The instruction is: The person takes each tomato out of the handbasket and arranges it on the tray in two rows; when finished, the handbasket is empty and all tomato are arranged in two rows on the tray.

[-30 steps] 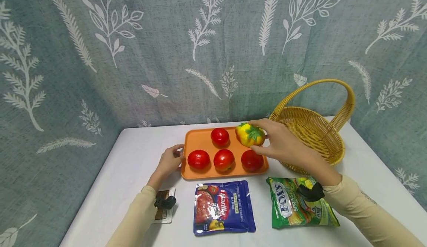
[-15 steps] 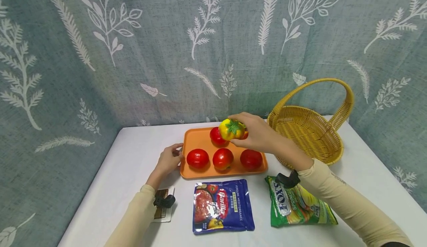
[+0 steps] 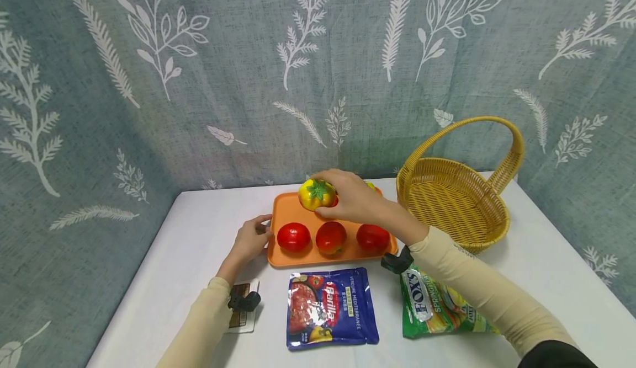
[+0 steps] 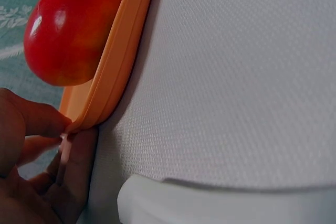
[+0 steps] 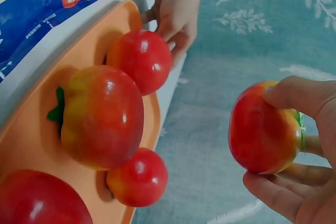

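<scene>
A yellow tomato (image 3: 316, 193) with a green stalk is held in the right hand (image 3: 354, 198), the fingers and thumb curled around it, above the far left part of the orange tray (image 3: 303, 216). From the right wrist view the same fruit (image 5: 264, 135) shows a red underside and is seen clear of the tray, not touching it. The tray's near left corner is pinched by the left hand (image 3: 252, 239), thumb on the rim and fingers beneath (image 4: 79, 166). Three red tomatoes (image 3: 330, 237) are lined up along the tray's near edge, and another is partly hidden behind the right hand. A wicker basket (image 3: 454, 202) is placed to the right of the tray. A blue packet (image 3: 330, 307) and a green packet (image 3: 437, 307) are laid on the white table (image 3: 189, 246) nearer the person.
</scene>
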A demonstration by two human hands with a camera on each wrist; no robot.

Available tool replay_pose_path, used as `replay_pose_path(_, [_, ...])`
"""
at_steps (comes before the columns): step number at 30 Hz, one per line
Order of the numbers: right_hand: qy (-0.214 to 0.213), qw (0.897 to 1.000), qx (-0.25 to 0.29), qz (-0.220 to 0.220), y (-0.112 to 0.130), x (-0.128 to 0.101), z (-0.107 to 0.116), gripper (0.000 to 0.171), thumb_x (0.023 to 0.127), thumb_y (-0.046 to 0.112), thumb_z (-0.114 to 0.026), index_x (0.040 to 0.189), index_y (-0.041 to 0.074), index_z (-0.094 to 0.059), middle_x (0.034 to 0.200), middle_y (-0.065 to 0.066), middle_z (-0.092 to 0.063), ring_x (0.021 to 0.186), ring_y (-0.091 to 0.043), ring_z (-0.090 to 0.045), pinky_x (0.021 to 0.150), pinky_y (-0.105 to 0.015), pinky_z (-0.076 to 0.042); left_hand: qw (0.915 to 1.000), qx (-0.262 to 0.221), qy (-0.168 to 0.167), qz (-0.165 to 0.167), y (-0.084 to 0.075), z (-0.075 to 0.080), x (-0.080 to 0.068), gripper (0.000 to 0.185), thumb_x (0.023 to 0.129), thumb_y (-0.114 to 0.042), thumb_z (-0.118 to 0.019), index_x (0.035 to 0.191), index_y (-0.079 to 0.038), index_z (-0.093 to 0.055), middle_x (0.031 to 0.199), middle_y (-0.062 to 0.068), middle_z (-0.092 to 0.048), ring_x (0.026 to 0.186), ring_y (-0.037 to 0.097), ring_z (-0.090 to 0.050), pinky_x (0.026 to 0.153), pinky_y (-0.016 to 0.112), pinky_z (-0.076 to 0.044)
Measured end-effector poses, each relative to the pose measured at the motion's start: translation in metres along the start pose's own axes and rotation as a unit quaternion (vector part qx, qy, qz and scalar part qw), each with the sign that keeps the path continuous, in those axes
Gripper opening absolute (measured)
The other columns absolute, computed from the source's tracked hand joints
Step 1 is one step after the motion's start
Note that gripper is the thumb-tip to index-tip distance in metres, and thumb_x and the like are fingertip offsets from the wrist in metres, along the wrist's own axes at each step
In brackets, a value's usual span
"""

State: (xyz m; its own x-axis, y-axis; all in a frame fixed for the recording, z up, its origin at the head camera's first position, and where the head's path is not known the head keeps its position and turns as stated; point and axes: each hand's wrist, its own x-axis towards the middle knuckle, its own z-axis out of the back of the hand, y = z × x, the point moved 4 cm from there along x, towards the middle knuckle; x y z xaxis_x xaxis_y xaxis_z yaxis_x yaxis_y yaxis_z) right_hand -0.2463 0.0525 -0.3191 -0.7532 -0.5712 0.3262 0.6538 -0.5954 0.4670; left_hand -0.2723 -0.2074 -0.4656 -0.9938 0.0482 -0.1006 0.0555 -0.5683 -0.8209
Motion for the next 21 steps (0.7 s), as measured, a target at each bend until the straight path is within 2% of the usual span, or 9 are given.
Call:
replay_pose_path(9, [0.025, 0.999, -0.029, -0.016, -0.002, 0.023, -0.021, 0.063, 0.083, 0.029, -0.080, 0.138, 0.009, -0.057, 0.129, -0.008, -0.059, 0.112, -0.022, -0.058, 0.096, -0.037, -0.053, 1.0000, 0.004, 0.001, 0.004, 0.002, 0.000, 0.002, 0.052, 0.095, -0.004, -0.058, 0.146, -0.005, -0.050, 0.116, 0.020, -0.060, 0.097, 0.030, -0.060, 0.070, 0.034, -0.062])
replay_pose_path(16, [0.021, 0.999, -0.039, -0.028, -0.005, 0.036, -0.031, 0.063, 0.081, 0.030, -0.081, 0.136, 0.010, -0.058, 0.119, -0.007, -0.058, 0.101, -0.019, -0.057, 0.088, -0.033, -0.055, 1.0000, 0.007, 0.001, 0.005, 0.002, -0.001, 0.001, 0.051, 0.095, -0.004, -0.059, 0.145, -0.005, -0.050, 0.114, 0.019, -0.060, 0.094, 0.030, -0.059, 0.069, 0.034, -0.062])
replay_pose_path(21, [0.022, 0.999, -0.037, -0.031, -0.008, 0.046, -0.037, 0.062, 0.081, 0.029, -0.081, 0.136, 0.009, -0.059, 0.120, -0.008, -0.059, 0.102, -0.020, -0.057, 0.090, -0.034, -0.055, 1.0000, 0.005, 0.003, 0.006, 0.001, -0.001, 0.001, 0.052, 0.095, -0.004, -0.058, 0.146, -0.005, -0.050, 0.117, 0.020, -0.060, 0.096, 0.030, -0.060, 0.071, 0.034, -0.062])
